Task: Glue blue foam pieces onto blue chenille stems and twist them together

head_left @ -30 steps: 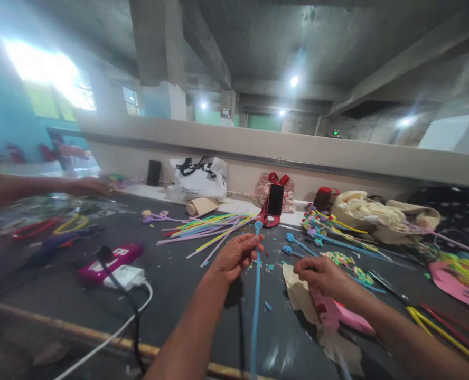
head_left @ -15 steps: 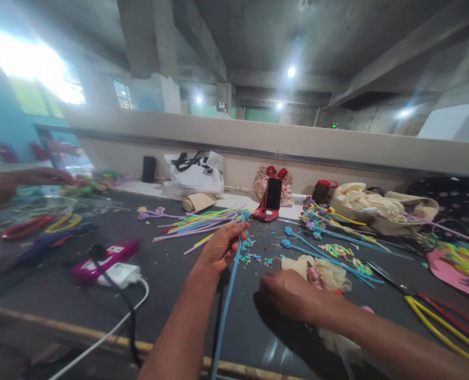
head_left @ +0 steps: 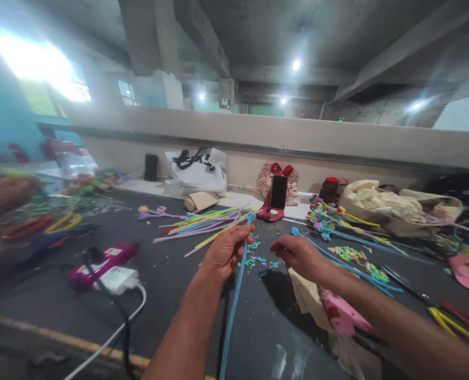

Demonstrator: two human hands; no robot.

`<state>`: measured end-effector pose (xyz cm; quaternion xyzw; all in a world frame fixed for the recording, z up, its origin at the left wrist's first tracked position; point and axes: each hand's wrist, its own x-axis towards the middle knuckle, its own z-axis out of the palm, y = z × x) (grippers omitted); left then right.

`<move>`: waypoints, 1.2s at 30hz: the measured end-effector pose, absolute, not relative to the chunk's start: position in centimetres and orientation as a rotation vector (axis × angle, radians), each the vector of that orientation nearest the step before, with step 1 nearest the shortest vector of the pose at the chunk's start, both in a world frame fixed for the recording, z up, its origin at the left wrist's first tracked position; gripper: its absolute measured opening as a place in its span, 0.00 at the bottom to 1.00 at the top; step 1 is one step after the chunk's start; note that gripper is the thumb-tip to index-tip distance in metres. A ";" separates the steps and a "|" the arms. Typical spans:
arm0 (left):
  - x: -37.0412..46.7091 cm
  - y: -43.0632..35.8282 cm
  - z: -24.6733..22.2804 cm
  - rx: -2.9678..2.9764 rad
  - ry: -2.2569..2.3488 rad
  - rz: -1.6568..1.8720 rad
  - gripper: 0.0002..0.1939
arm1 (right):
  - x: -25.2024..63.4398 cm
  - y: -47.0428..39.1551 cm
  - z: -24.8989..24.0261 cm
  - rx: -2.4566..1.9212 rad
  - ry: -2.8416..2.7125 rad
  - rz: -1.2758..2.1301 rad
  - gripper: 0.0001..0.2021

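Note:
My left hand (head_left: 227, 252) pinches a long blue pipe cleaner (head_left: 236, 301) just below the small blue bud (head_left: 251, 217) at its top. The stem hangs down past my wrist to the bottom edge. To the right, my right hand (head_left: 298, 254) hovers over the table with fingers curled together; whatever they may hold is hidden. Finished blue stems (head_left: 357, 272) lie beside and partly under my right forearm. Between the hands, short blue and purple cut pieces (head_left: 260, 260) are scattered on the dark table (head_left: 195, 287).
Loose coloured pipe cleaners (head_left: 203, 224) lie beyond my left hand. A phone (head_left: 278, 192) leans at the back near a white bag (head_left: 198, 171). At left are a magenta power strip (head_left: 119, 254) with cables and another person's hand (head_left: 15, 192). Scissors (head_left: 442, 319) lie right.
My right hand has moved up and away from me, off the cloth and pink wrapping, towards the bud. The left hand keeps its pinch on the blue stem. The view has shifted slightly.

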<state>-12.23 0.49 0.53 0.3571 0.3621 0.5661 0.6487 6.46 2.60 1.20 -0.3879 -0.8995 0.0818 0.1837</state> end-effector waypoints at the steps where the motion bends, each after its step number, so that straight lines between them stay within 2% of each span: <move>1: -12.1 0.5 0.5 0.817 0.832 1.281 0.10 | 6.9 2.3 1.5 -1.102 -2.521 0.252 0.10; 6: -11.0 0.6 0.0 0.864 0.868 1.217 0.11 | 9.5 0.7 3.2 -1.151 -2.545 0.251 0.09; 10: -10.0 0.4 -0.1 0.895 0.886 1.155 0.12 | 11.2 0.8 3.6 -1.163 -2.521 0.148 0.12; 16: -9.1 0.2 -0.2 0.904 0.954 1.049 0.12 | 13.2 1.6 3.0 -1.303 -2.378 0.194 0.16; 20: -8.8 0.2 -0.1 0.916 0.951 1.047 0.11 | 16.2 -0.8 2.7 -1.268 -2.395 0.406 0.08; 24: -8.1 -0.2 -0.3 0.947 0.951 1.001 0.11 | 19.0 -4.1 2.1 -1.401 -2.445 0.482 0.05; 30: -5.5 -1.1 -0.5 1.202 1.030 0.911 0.11 | 20.3 -5.6 0.0 -1.506 -2.478 0.331 0.10; 36: -2.3 -0.4 -2.3 1.421 1.051 0.762 0.07 | 21.0 -5.3 -2.2 -1.382 -2.451 0.369 0.14</move>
